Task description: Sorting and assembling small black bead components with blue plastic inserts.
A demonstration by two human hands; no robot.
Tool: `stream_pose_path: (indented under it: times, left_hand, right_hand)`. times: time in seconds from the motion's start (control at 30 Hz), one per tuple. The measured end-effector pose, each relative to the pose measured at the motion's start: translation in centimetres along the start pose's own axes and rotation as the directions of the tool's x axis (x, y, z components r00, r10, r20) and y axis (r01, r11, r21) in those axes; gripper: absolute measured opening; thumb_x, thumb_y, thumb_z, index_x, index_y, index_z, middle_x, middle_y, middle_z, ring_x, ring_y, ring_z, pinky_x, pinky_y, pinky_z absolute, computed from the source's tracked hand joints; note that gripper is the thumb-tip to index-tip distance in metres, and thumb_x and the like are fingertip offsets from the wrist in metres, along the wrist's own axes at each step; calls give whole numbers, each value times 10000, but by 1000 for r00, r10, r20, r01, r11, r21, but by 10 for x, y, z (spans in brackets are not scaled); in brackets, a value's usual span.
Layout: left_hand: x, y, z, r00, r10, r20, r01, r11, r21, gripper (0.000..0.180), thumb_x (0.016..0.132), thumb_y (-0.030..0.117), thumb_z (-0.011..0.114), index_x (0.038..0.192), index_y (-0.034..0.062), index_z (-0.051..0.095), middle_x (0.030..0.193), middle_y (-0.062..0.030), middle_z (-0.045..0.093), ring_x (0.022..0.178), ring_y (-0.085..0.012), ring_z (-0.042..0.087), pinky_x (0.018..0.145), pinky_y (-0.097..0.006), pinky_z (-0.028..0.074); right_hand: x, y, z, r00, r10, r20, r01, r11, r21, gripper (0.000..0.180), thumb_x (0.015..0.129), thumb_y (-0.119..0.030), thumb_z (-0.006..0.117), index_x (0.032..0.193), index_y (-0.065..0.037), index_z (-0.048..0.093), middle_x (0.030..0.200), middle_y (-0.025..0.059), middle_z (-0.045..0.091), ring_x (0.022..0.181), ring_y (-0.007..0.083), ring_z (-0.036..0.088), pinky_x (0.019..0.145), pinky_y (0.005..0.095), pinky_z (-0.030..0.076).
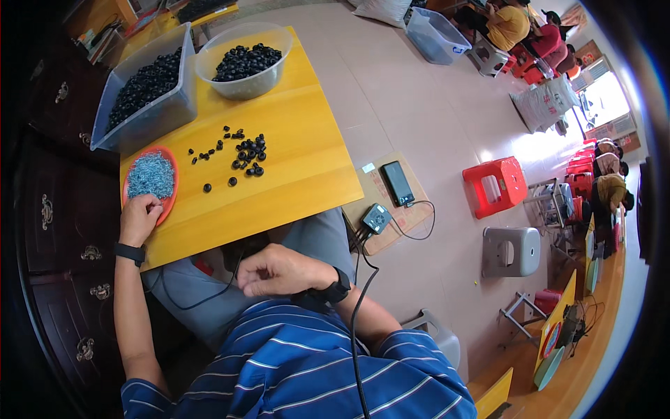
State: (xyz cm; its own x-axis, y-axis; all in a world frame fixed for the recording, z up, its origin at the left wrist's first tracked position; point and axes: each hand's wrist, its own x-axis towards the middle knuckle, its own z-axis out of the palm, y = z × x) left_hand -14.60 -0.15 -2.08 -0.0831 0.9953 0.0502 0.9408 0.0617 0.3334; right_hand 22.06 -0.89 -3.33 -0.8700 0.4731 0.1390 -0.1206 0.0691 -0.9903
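Note:
My left hand (142,213) reaches to the near edge of an orange oval tray (172,183) on the yellow tabletop. Its fingers are pinched together by a heap of tiny bluish-silver metal pieces (150,176), too small to tell their kind; whatever it holds is hidden. Over my lap, just off the table's near edge, my right hand (283,271) is closed with curled fingers. What lies inside it, if anything, does not show. Loose black knob-like parts (248,155) are scattered in the middle of the tabletop, some standing singly nearer to me.
Behind the tray stand a clear rectangular bin (143,126) and a round translucent bowl (246,85), both holding black parts. A dark drawer cabinet (52,209) borders the left. To the right are a wired black device (398,184), a red stool (494,187) and a grey stool (511,251). People sit farther off.

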Motion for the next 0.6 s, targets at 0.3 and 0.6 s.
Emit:
stream_pose_path:
  times: [0.3,0.6]
  left_hand:
    - [1,0,0,999,8,32,-5,995,-98,72,788,42,662,815,-24,653,704,-140,649,636,-232,636,616,-331,485]
    - [0,-3,5,997,-57,54,63,991,-116,54,816,22,660,810,-28,640,661,-100,623,567,-134,578,559,-282,444]
  right_hand:
    - [-131,95,-54,856,475,-203,-343,817,464,144,941,-145,639,985,-15,682,846,54,695,752,119,661,674,263,546]
    - [-140,206,-95,168,184,-968,-615,788,43,212,826,-156,678,989,-24,645,848,112,689,796,245,679,737,376,538]
